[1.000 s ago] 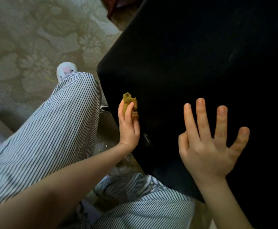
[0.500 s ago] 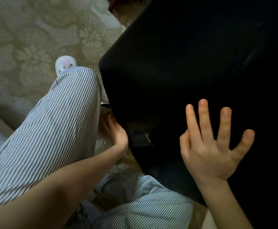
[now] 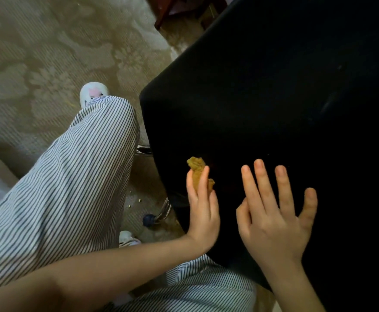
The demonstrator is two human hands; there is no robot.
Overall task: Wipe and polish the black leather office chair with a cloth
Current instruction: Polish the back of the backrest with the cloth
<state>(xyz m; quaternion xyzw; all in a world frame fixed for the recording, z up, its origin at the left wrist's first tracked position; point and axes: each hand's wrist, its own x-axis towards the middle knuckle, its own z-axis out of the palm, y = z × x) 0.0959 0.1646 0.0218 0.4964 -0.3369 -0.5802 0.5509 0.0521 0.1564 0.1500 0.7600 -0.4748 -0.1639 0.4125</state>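
The black leather chair [image 3: 262,104] fills the right of the view, its seat facing me. My left hand [image 3: 203,208] holds a small crumpled mustard-yellow cloth [image 3: 197,170] against the seat's near left edge. The cloth sticks out above my fingertips. My right hand [image 3: 276,212] lies flat on the seat just right of the left hand, fingers straight and spread, holding nothing.
My striped trouser leg [image 3: 71,176] and a white slipper [image 3: 93,92] sit left of the chair on a patterned beige carpet [image 3: 49,52]. A chrome chair leg with a dark cap [image 3: 159,216] shows under the seat edge. Dark red furniture [image 3: 172,12] stands at the top.
Half a second ago my left hand was down beside the seat edge with the cloth hidden. It has come back up onto the seat with the cloth showing. My right hand stayed flat.
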